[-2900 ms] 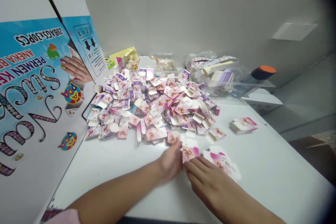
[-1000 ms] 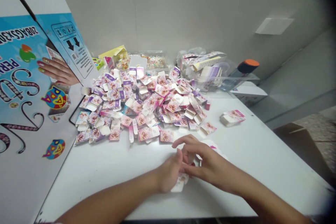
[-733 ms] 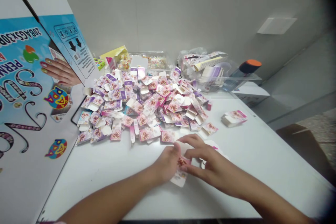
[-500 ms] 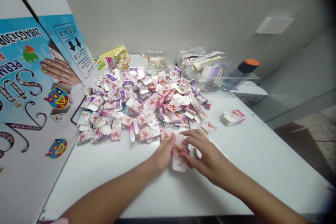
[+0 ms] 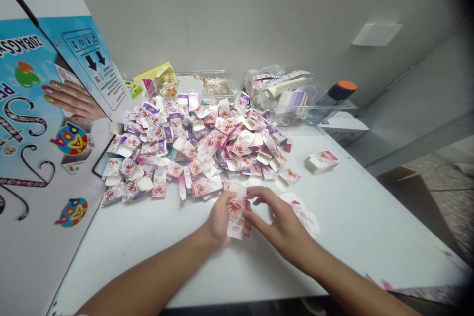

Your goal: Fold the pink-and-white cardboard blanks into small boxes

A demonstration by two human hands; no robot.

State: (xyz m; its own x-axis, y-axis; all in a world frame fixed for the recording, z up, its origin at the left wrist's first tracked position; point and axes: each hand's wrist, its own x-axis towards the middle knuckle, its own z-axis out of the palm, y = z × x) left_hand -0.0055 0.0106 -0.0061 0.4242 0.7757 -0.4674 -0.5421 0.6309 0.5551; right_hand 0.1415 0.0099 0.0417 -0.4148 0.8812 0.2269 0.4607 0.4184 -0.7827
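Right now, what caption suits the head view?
Left hand and right hand hold a small carton beside a heap on the table.

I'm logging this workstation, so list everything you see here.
Table: one, white, under everything.
Loose cartons: heap, uncountable, pink-purple-white, mid-table.
Carton stack: one, pink-white, apart at right.
Flat cartons: few, white-pink, in front of the heap.
Clear tubs: two, back of table.
Orange cap: one, back right.
Printed box: one, blue-white, left.
Held carton: one, pink-white, between both hands.
Left hand: one, fingers on held carton.
Right hand: one, fingers on held carton.
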